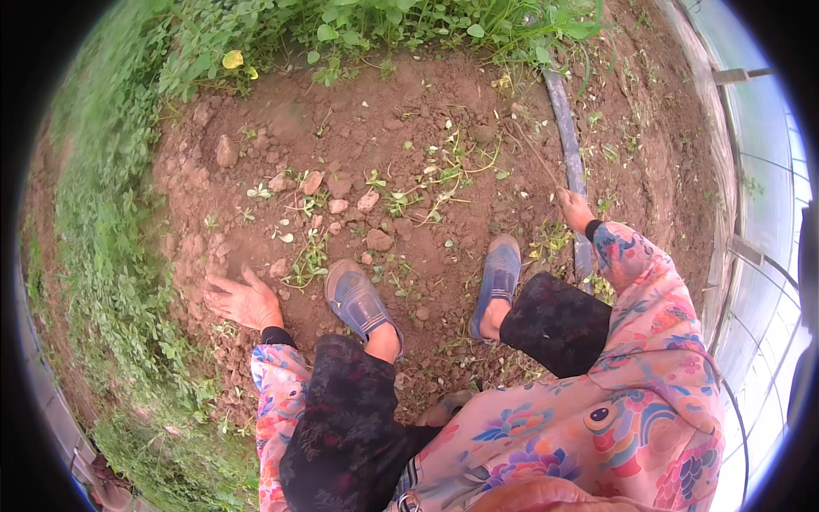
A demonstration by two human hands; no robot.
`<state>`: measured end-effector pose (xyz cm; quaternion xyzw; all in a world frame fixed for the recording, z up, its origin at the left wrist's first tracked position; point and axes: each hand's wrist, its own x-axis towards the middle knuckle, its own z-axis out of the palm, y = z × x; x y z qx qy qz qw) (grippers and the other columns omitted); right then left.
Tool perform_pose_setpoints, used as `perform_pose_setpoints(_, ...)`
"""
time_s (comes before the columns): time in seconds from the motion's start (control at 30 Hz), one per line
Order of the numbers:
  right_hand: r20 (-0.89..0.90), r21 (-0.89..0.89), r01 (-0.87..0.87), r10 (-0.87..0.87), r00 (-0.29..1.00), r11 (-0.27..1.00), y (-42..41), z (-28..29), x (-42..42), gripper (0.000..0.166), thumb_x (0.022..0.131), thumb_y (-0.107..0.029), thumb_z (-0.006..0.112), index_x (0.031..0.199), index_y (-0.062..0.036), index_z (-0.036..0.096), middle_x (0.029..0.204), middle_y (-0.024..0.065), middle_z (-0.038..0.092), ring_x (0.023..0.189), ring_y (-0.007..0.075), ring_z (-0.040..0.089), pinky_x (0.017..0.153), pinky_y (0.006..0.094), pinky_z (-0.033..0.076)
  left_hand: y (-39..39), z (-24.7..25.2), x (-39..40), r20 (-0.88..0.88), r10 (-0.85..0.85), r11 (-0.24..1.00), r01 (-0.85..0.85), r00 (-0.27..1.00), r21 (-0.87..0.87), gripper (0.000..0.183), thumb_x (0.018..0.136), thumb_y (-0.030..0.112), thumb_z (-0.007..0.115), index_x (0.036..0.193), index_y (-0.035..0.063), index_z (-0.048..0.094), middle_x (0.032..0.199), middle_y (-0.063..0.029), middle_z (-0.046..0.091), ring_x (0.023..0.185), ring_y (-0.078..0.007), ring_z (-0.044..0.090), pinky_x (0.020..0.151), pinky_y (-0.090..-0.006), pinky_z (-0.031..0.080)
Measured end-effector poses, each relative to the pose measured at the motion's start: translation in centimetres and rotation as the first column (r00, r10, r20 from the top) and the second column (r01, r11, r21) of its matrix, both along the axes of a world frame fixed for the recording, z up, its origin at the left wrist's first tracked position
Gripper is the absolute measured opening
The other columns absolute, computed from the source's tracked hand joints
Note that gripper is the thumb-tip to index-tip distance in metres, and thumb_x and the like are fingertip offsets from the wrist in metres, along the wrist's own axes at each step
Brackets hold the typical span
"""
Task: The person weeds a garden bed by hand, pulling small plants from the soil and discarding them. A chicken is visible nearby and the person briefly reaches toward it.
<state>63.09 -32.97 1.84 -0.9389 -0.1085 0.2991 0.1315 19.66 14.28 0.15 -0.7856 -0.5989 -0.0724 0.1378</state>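
My left hand [246, 301] is spread just above or on the loose brown soil [192, 237], left of my blue shoe [361, 297], with nothing held in it. At the right, my right hand [572, 208] is closed around the end of a thin brown handle or stick [537, 157], which slants up and left to the ground; its far end blends into the soil, so its kind is hard to tell. Between the hands lie clods [368, 200] and small green weeds [441, 182], some of them looking uprooted.
Dense green plants [358, 25] border the soil at the top and along the left [109, 243]. A flat dark drip hose [566, 128] runs beside my right hand. Farther right stands a greenhouse wall of clear film [761, 166] above a pale base edge [710, 128].
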Motion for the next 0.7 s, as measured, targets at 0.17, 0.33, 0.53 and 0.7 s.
perform_pose_setpoints(0.17, 0.063, 0.124, 0.240, -0.249, 0.966, 0.963, 1.1, 1.6, -2.0, 0.045, 0.091, -0.040, 0.039, 0.093, -0.0001, 0.058, 0.071, 0.0177, 0.056, 0.073, 0.0290, 0.056, 0.070, 0.0390, 0.042, -0.1, 0.1, 0.0, 0.013, -0.040, 0.999, 0.039, 0.999, 0.026, 0.072, 0.086, 0.048, 0.044, 0.137, 0.0025, 0.020, 0.132, -0.0314, 0.029, 0.124, -0.0418, 0.029, 0.103, -0.0483, 0.022)
perform_pose_setpoints(0.33, 0.404, 0.234, 0.245, -0.323, 0.856, 0.941, 2.4, -3.2, -1.5, 0.039, 0.091, -0.034, 0.037, 0.096, -0.0014, 0.058, 0.085, 0.0237, 0.059, 0.083, 0.0418, 0.054, 0.072, 0.0443, 0.041, -0.2, 0.2, 0.4, 0.020, -0.035, 0.999, 0.035, 0.999, 0.005, 0.071, 0.086, 0.047, 0.045, 0.136, 0.0015, 0.021, 0.132, -0.0302, 0.029, 0.124, -0.0409, 0.028, 0.103, -0.0482, 0.023)
perform_pose_setpoints(0.53, 0.502, 0.224, 0.151, -0.246, 0.829, 0.963, 4.9, -6.5, 4.4, 0.045, 0.089, -0.037, 0.036, 0.098, 0.0032, 0.055, 0.091, 0.0275, 0.058, 0.090, 0.0403, 0.056, 0.076, 0.0441, 0.044, -0.8, -0.6, 1.5, 0.048, -0.060, 0.998, 0.060, 0.997, -0.010, 0.071, 0.086, 0.046, 0.046, 0.136, 0.0019, 0.022, 0.133, -0.0294, 0.028, 0.124, -0.0406, 0.028, 0.104, -0.0480, 0.022)
perform_pose_setpoints(0.7, -0.067, 0.332, 0.501, -0.510, 0.857, 0.799, 12.1, -5.7, 0.5, 0.048, 0.088, -0.038, 0.033, 0.087, 0.0060, 0.053, 0.055, 0.0184, 0.054, 0.044, 0.0317, 0.056, 0.047, 0.0429, 0.047, -0.4, -0.4, 0.8, 0.032, -0.045, 0.999, 0.045, 0.998, -0.010, 0.071, 0.086, 0.047, 0.045, 0.137, 0.0027, 0.021, 0.133, -0.0293, 0.028, 0.125, -0.0407, 0.028, 0.104, -0.0480, 0.021)
